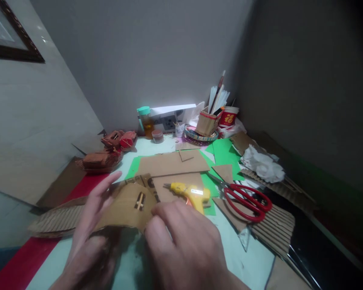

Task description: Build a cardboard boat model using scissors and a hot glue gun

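A bent brown cardboard piece (124,207) with a small cut-out window is held up between my two hands, low in the head view. My left hand (92,235) supports its left side, with a finger reaching up along that edge. The fingers of my right hand (181,241) are curled on the right edge; their tips are partly hidden. Just beyond the right hand a yellow hot glue gun (192,192) lies on flat cardboard (175,163). To the right are scissors with red handles (245,201), their blades parted.
Corrugated cardboard scraps (275,225) and crumpled white tissue (261,163) are at right. Reddish-brown cardboard models (101,159) stand at left. A jar with a teal lid (145,121) and a woven holder with sticks (208,121) stand by the wall. A ribbed cardboard piece (57,217) lies left.
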Motion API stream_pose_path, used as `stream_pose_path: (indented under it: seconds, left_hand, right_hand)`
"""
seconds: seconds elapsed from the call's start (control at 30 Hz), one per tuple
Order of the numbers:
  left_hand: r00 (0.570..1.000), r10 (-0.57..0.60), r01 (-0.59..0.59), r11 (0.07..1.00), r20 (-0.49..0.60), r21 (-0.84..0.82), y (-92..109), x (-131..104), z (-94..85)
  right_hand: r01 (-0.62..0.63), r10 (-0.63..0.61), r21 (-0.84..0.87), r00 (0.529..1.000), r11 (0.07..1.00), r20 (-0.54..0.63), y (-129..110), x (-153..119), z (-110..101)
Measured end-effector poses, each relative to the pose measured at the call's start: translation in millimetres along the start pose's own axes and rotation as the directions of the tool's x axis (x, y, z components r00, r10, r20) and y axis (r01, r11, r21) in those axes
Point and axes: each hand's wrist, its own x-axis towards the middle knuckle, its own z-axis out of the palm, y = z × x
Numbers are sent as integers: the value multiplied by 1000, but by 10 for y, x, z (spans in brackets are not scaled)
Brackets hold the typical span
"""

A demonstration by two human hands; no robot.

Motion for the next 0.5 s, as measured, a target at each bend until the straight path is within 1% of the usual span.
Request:
stream_pose_path:
  seconds: [0.07, 0.1, 0.13, 0.17, 0.23, 0.27, 0.33, 0.4, 0.5]
  left_hand:
    - [1000, -13, 13, 999, -1, 52, 71, -136, 91]
    - [998, -56, 56, 998, -4, 15, 121, -209, 154]
    - [995, -91, 94, 994, 46, -63, 178, -278, 222]
    - [993, -105, 113, 985, 61, -130, 237, -339, 288]
    - [987, -142, 154, 967, 73, -202, 339, -428, 396]
    - [984, -167, 177, 960, 60, -216, 374, -453, 431]
    - [976, -213, 216, 950, 38, -225, 398, -467, 458]
    - [978, -207, 210, 954, 40, -214, 366, -442, 446]
    - [992, -108, 116, 981, 59, -156, 267, -374, 419]
  right_hand:
    - [-19, 19, 0, 999, 1000, 26, 27, 0, -19]
    - [-11, 11, 0, 998, 1000, 59, 38, -3, -34]
    - [-9, 9, 3, 996, 1000, 90, 48, -6, -53]
    - [-17, 15, 18, 992, 1000, 126, 54, -10, -73]
    - [-80, 65, 71, 979, 994, 192, 60, -19, -113]
    - [-129, 105, 101, 972, 986, 211, 61, -23, -130]
    - [-211, 173, 155, 958, 965, 229, 62, -31, -154]
    - [-240, 184, 188, 944, 952, 274, 66, -38, -167]
    - [-245, 165, 205, 924, 948, 344, 76, -50, -174]
